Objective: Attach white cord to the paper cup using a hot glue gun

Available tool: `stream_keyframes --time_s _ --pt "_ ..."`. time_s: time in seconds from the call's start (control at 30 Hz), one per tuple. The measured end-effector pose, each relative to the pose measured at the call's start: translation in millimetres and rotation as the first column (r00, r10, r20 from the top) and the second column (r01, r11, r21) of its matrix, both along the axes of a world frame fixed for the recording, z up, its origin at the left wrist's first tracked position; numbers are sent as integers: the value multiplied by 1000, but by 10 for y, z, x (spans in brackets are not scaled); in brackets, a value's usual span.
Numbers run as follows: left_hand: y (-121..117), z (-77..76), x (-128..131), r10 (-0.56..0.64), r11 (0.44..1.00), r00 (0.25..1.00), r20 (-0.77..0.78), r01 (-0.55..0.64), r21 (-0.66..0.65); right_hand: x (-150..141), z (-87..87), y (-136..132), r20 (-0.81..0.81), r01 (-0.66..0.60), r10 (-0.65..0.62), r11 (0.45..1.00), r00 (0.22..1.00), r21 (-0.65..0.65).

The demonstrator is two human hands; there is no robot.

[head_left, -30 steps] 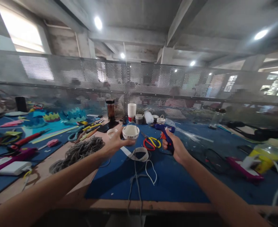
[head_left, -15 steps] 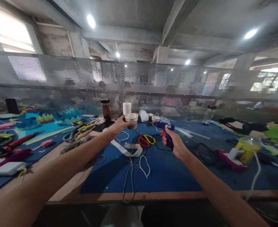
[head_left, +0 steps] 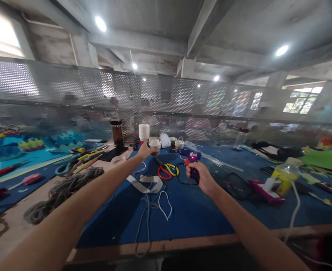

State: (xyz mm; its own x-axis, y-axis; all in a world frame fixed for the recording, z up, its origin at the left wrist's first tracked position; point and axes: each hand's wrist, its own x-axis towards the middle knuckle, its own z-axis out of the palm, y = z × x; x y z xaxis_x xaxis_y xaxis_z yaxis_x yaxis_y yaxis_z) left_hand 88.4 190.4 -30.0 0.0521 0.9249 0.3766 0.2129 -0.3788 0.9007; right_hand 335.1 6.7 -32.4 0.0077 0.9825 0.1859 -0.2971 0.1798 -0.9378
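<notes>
My left hand (head_left: 145,151) reaches far forward, its fingers closed at the side of a small white paper cup (head_left: 155,144) with a printed band. Whether the cup's base touches the table is hard to see. In my right hand (head_left: 204,176) is a blue hot glue gun (head_left: 191,154) with an orange trigger; a red light glows on its body, and its nozzle points left toward the cup. Between the hands lie scissors (head_left: 168,171) with red and yellow handles. Closer to me are a curled white paper strip (head_left: 146,185) and loose grey cord (head_left: 147,222).
Behind the cup stand a stack of white cups (head_left: 144,132), a small handled cup (head_left: 179,144) and a dark bottle (head_left: 116,133). Glue sticks (head_left: 222,162) lie at right, near a purple stand (head_left: 266,192). Grey rope (head_left: 61,192) and tools fill the left. A perforated screen (head_left: 166,98) closes the back.
The cup in my left hand has gone farther from me, toward the other cups. My view has turned slightly to the right. The glue gun's red light now shows.
</notes>
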Motion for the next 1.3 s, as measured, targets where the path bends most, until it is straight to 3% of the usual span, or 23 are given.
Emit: stream_keyframes --time_s 0.2,0.5,0.73,1.03,1.3 --pt "361 -224 94 60 998 997 -51 -59 10 -48 31 -14 39 12 -11 1000 999 -16" --pt "567 -378 224 101 995 991 -88 -101 -3 -80 -43 26 65 18 -16 999 998 -43" --pt "616 -342 253 79 997 989 -122 -80 -5 -74 -38 14 107 22 -20 1000 994 -15" --pt "657 -296 19 46 999 988 -149 -46 0 -87 -41 -3 105 13 -13 1000 994 -6" --pt "481 -230 -96 -1 1000 993 -118 -1 -19 -43 -67 14 79 29 -30 999 996 15"
